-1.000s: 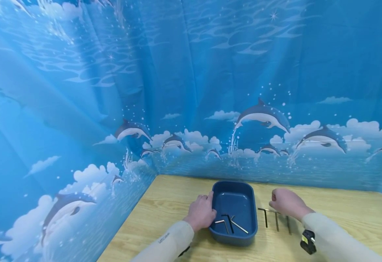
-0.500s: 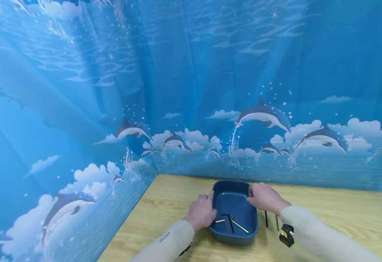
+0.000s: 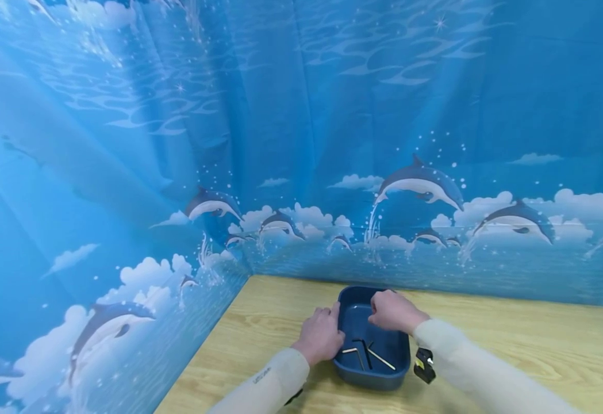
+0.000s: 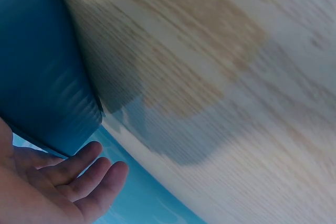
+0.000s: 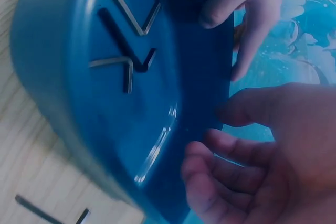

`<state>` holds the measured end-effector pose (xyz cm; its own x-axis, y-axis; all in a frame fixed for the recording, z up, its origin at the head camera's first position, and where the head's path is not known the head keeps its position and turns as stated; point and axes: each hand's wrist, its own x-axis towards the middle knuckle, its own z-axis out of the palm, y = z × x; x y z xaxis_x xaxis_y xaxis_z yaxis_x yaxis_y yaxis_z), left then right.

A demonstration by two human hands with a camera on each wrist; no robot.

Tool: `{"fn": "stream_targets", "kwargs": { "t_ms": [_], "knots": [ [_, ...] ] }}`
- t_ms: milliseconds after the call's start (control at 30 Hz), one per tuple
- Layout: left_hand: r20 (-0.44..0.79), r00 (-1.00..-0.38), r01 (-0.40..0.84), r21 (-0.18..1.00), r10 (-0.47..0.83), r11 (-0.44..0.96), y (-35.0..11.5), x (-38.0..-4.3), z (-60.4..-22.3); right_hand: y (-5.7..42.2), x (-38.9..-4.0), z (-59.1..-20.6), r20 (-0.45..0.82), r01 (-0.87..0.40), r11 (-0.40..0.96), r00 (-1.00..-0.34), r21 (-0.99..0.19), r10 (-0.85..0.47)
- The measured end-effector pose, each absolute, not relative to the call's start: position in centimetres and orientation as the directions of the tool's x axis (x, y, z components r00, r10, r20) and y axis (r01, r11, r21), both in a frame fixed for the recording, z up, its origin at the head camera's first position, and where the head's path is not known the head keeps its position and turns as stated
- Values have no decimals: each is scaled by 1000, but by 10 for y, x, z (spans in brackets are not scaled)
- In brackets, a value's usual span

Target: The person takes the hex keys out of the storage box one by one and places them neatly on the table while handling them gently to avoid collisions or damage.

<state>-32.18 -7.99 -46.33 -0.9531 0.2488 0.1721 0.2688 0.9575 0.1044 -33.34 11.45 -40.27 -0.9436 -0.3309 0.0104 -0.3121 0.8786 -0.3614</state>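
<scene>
A blue plastic tub [image 3: 368,379] stands on the wooden table. Inside it lie a black hex key [image 3: 367,354], a long brassy hex key [image 3: 384,361] and a shorter one [image 3: 351,349]. My left hand [image 3: 318,336] grips the tub's left side wall, thumb over the rim; in the left wrist view its other fingers [image 4: 107,192] hang loose outside. Over the tub's far right part hovers my right hand [image 3: 395,311]. The right wrist view shows its fingers [image 5: 202,190] loosely curled, with nothing visible between thumb and fingers.
Another hex key [image 5: 39,211] lies on the table right of the tub; the right forearm [image 3: 467,356] covers that area in the head view. A blue dolphin-print curtain [image 3: 301,144] borders the table [image 3: 260,333] at the back and left.
My right hand has moved left from above the hex keys on the table to over the tub. The left hand and the keys in the tub have stayed put.
</scene>
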Motion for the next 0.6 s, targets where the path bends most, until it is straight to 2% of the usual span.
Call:
{"fn": "stream_targets", "kwargs": {
  "t_ms": [367,600],
  "knots": [
    [175,-950,278,91,259,956,-81,-323,-465,94,-338,-412,-25,-329,875,-932,-354,-361],
    [180,-947,283,80,265,956,-81,-323,-464,87,-348,-420,-99,-315,884,-924,-346,-369]
  ]
}}
